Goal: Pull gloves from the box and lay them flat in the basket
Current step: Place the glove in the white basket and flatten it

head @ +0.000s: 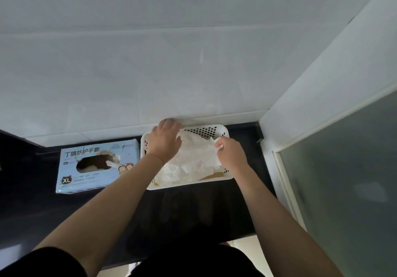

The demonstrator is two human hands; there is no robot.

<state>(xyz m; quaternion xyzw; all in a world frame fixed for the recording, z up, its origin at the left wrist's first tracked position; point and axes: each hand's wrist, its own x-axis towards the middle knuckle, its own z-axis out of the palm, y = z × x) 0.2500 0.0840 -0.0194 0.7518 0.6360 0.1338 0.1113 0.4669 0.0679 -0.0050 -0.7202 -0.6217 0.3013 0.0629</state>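
Both hands were in the basket [222, 174]: left hand [164, 141] lay flat on the gloves [193, 160], right hand [231, 153] pinched a glove edge. I judged several gloves laid, crumpled, not yet flat; box [96, 166] on the bench [193, 212] held more.

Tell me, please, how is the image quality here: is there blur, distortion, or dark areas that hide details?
Head view: wide-angle lens bends the wall lines and stretches the arms; dim, soft light; the dark counter loses detail; the white gloves in the basket look washed out; the left hand has slight blur at its fingers; the box print stays readable.
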